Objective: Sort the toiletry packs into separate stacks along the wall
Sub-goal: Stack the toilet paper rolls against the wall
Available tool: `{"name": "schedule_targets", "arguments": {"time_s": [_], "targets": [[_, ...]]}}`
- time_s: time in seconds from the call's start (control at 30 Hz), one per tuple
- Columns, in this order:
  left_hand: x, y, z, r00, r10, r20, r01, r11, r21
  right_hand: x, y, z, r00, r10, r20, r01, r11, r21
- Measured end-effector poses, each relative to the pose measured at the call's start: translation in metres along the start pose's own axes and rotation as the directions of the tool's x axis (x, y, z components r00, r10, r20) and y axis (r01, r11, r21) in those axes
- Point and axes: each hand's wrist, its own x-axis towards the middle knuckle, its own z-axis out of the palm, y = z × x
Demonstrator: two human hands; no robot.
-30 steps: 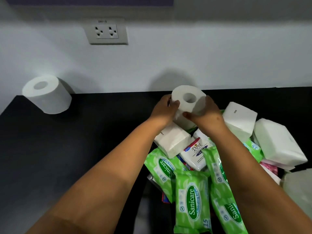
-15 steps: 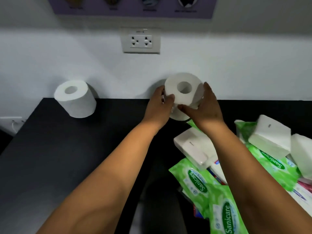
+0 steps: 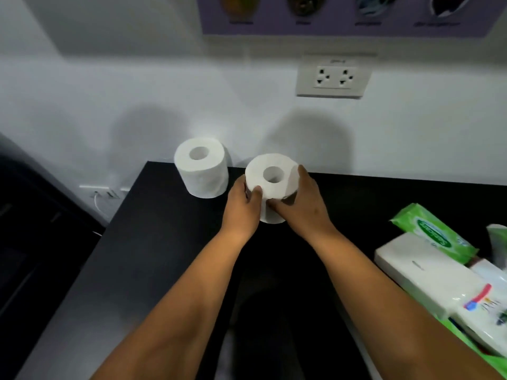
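Note:
A white toilet roll (image 3: 270,185) is gripped upright between my left hand (image 3: 242,205) and my right hand (image 3: 303,207), just right of a second toilet roll (image 3: 202,171) standing against the wall at the black counter's back left corner. Whether the held roll rests on the counter or hovers above it I cannot tell. At the right edge lies a pile of packs: a green wipes pack (image 3: 430,237), a white tissue pack (image 3: 422,272) and a clear-wrapped white pack (image 3: 482,308).
The black counter (image 3: 153,259) ends at a drop on the left, beside dark cabinetry (image 3: 33,229). A double wall socket (image 3: 333,76) and a purple poster (image 3: 343,15) hang on the white wall behind.
Both hands have carried the roll leftward from the pile to beside the standing roll. The view has swung left, so the pile now sits at the right edge.

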Motion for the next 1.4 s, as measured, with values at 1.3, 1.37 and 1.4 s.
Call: {"name": "schedule_targets", "arguments": {"time_s": [1.3,1.37,1.4], "targets": [[0.007,0.014,-0.051,0.956,0.244,-0.165,-0.107,0.81,0.577,-0.004,-0.021,0.0,0.997,0.069,-0.044,-0.074,0.991,-0.113],[-0.004,0.029,-0.033,0.96,0.266,-0.093,-0.172,0.816,0.552,-0.02,-0.019,-0.021,0.993,0.097,-0.074,-0.107,0.982,-0.155],[-0.008,0.035,-0.025,0.96,0.272,-0.061,-0.197,0.818,0.541,-0.028,-0.017,-0.032,0.991,0.105,-0.086,-0.119,0.977,-0.179]]}}
